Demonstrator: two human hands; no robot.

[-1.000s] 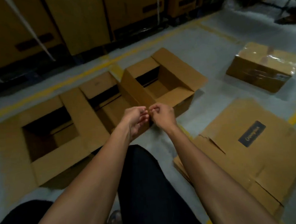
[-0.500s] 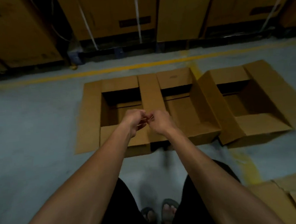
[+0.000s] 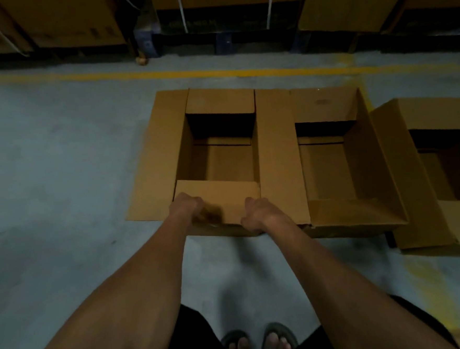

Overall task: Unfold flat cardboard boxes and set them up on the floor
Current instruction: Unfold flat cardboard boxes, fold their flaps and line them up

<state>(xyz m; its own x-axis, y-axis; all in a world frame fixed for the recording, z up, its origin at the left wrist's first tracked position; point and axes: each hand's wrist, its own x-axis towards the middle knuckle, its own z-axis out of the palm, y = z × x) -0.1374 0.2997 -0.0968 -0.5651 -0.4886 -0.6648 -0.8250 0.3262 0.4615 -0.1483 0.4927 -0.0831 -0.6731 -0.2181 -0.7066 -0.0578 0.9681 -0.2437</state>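
Note:
Three set-up brown cardboard boxes stand side by side on the grey floor, tops open and flaps spread. The left box [image 3: 165, 162] is right in front of me. My left hand [image 3: 189, 208] grips the left end of its near flap [image 3: 225, 199], fingers curled over the edge. At the same flap's right end my right hand [image 3: 257, 216] grips the front edge. The middle box [image 3: 329, 167] touches the left one, and the right box [image 3: 425, 188] runs off the frame edge.
A yellow floor line [image 3: 216, 71] runs across behind the boxes. Large stacked cartons on pallets [image 3: 225, 8] line the back wall. Bare floor lies to the left. My sandalled feet [image 3: 259, 344] stand just behind the left box.
My hands, held together in the air before, have parted and dropped onto the left box's near flap. The view has swung left and closer to the boxes.

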